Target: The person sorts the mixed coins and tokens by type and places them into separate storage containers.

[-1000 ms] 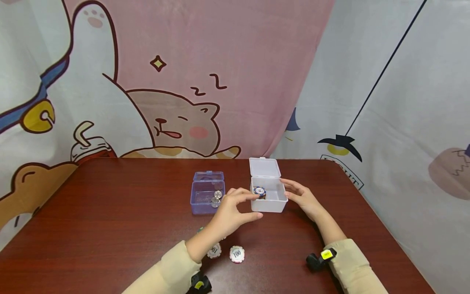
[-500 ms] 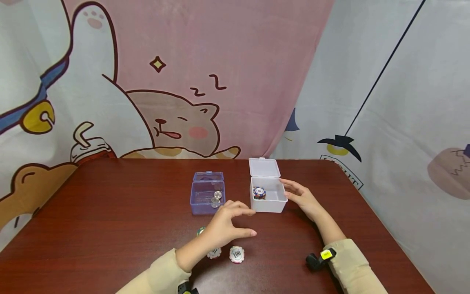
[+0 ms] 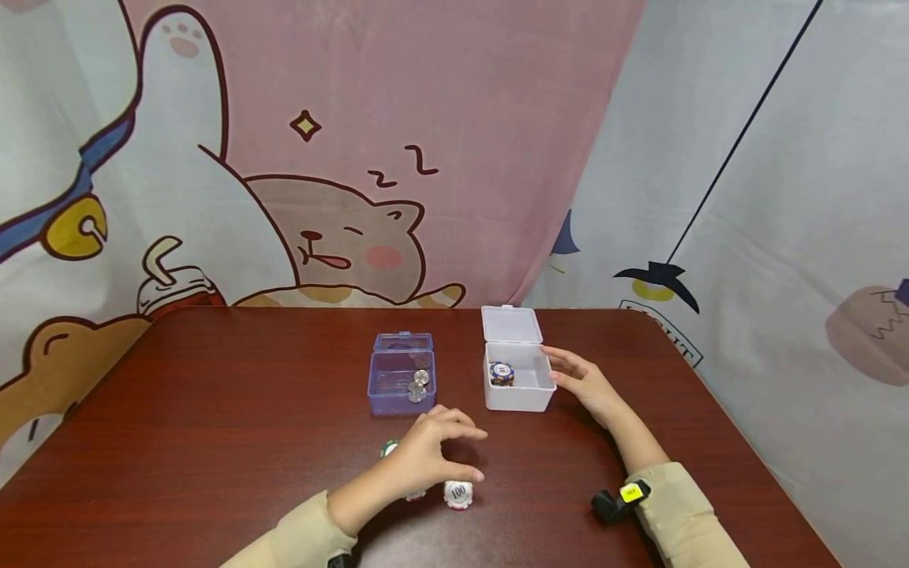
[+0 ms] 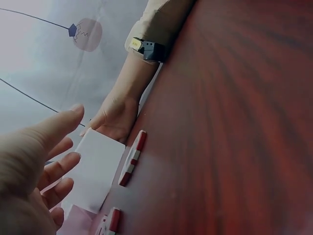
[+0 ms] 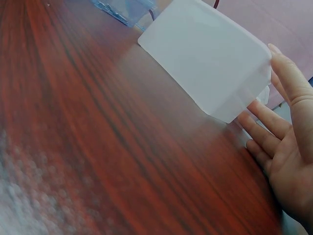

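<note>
My left hand (image 3: pixel 429 451) hovers over the table with thumb and fingers spread, holding nothing. Just below its thumb lies a white poker chip (image 3: pixel 458 496) marked 100, its red-and-white edge showing in the left wrist view. A second white chip (image 3: pixel 415 495) and a green-edged chip (image 3: pixel 388 447) are partly hidden by that hand and wrist. Against the right side of an open white plastic box (image 3: pixel 517 400), my right hand (image 3: pixel 584 385) rests with fairly straight fingers, thumb near the front corner. Inside the box, a blue-and-white poker chip (image 3: pixel 501 372) tops a small stack at the left.
Left of the white box stands a translucent blue box (image 3: pixel 392 405) with its lid up and several silver coins (image 3: pixel 417 387) inside. The dark red table (image 3: pixel 213 442) ends at a printed curtain (image 3: pixel 497 158) behind both boxes.
My left hand has drawn back from over the white box, down and toward me to the loose chips, its fingers spread wider. My right hand has stayed at the box.
</note>
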The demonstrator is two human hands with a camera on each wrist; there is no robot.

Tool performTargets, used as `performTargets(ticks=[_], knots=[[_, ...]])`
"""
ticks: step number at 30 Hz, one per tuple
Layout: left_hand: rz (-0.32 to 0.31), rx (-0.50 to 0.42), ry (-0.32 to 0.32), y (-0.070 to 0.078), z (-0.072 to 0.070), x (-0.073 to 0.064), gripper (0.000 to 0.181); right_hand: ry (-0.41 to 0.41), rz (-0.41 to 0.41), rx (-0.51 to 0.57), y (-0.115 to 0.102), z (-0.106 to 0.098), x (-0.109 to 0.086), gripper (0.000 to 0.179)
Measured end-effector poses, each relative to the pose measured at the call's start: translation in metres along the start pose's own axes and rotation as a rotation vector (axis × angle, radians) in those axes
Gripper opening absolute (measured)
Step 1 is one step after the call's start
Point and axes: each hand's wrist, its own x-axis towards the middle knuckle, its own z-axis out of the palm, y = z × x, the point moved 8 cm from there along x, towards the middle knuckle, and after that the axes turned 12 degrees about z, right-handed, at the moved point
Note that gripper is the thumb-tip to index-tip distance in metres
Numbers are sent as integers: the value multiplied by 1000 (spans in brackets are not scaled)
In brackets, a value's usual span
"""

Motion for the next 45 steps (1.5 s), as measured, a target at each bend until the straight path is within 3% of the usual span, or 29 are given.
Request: performTargets(ticks=[5,15,31,45], knots=[[-4,9,-33,-2,3,-6,47,-2,-15,3,0,0,1,46],[-70,10,-181,-12,13,-22,49,1,6,-1,2,0,1,47],[25,88,-274,-11,17,-24,47,1,-12,7,1,0,1,47],[111,157,-282,-3,17,-23,40,-4,0,7,1,0,1,48]])
